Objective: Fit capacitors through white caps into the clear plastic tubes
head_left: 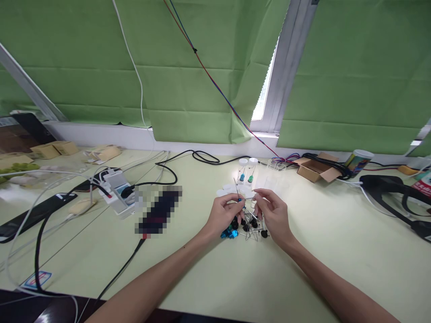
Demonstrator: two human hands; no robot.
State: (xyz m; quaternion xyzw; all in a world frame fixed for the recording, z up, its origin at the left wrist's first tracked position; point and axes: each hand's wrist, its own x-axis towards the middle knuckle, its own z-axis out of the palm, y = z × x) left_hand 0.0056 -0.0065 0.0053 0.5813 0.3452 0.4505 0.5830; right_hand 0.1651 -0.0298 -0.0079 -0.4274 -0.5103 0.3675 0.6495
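In the head view, the left hand point(227, 211) is over the middle of the pale yellow-green desk point(208, 269). Its fingers pinch a small blue plastic piece with a thin metal needle point(239, 199), and the needle points up. The right hand point(274, 213) is just beside it. Its fingers are bent and hold the end of a thin silver metal stick point(249, 198) that reaches toward the blue piece.

Under the hands, about halfway between the desk's front and back edges, is a messy pile of round black parts with thin silver metal legs point(247, 226). Shiny blue parts point(229, 233) lie at the pile's left side. Nearer the back edge are flat white round discs point(227, 190) and two small clear jars with white lids point(242, 172). One jar shows a blue bit, the other a green bit.

An open brown cardboard box point(314, 169) sits by the back edge, toward the right corner. A white power strip point(117, 190) lies toward the left edge, with wires around it.
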